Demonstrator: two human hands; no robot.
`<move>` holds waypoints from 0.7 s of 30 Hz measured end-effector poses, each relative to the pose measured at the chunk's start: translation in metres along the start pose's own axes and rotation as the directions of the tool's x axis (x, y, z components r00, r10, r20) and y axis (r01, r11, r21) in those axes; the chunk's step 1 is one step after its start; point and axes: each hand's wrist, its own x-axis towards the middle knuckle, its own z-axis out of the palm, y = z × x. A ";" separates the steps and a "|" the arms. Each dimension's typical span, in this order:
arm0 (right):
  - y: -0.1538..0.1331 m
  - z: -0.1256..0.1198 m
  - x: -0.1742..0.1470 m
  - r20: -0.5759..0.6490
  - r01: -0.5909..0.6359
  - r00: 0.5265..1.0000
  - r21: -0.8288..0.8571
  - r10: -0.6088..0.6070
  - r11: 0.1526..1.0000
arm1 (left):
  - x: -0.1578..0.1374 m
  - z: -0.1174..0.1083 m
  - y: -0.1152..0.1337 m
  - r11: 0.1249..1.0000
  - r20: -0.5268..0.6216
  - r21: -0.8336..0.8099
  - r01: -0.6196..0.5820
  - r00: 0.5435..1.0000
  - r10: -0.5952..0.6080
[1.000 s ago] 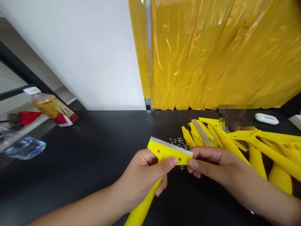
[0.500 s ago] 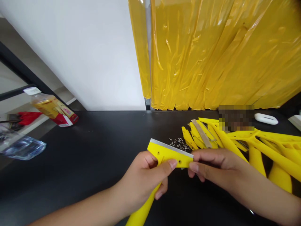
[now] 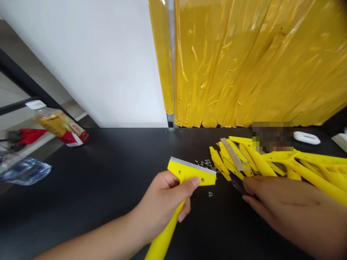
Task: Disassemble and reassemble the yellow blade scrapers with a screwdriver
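Observation:
A yellow scraper [image 3: 193,170] with a grey metal blade along its top edge is in my left hand [image 3: 170,202]. The thumb presses on the head beside a hole, the other fingers wrap behind, and the round handle slants down to the bottom edge. My right hand [image 3: 287,206], palm down at the right, has its thumb and fingers closed on a slim dark tool [image 3: 239,187]. Most of that tool is hidden under the hand, so its kind does not show. Small screws and nuts [image 3: 207,164] lie scattered behind the scraper head, with a few more screws [image 3: 210,194] nearer me.
Loose yellow scraper plates [image 3: 218,161], metal blades [image 3: 232,154] and yellow scraper handles [image 3: 311,166] are heaped at the right. A white case [image 3: 307,137] lies behind them. At the left are a drink bottle [image 3: 63,126] and a clear plastic container [image 3: 25,169].
My right hand has let go of the scraper head's right end, moved right and taken hold of the slim dark tool. The scraper has shifted slightly left in my left hand.

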 end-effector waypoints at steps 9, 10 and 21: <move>-0.017 -0.017 0.025 0.138 -0.016 0.990 -0.039 0.021 0.999 | 0.001 0.002 0.003 0.997 0.012 -0.074 -0.003 1.000 0.004; -0.019 -0.019 0.029 0.173 -0.067 0.983 0.032 0.061 0.997 | 0.001 0.002 0.003 0.997 0.011 -0.078 -0.001 1.000 0.001; -0.025 -0.030 0.041 0.156 -0.193 0.980 0.601 0.123 0.775 | -0.002 0.002 0.001 0.996 0.020 -0.090 0.009 1.000 -0.007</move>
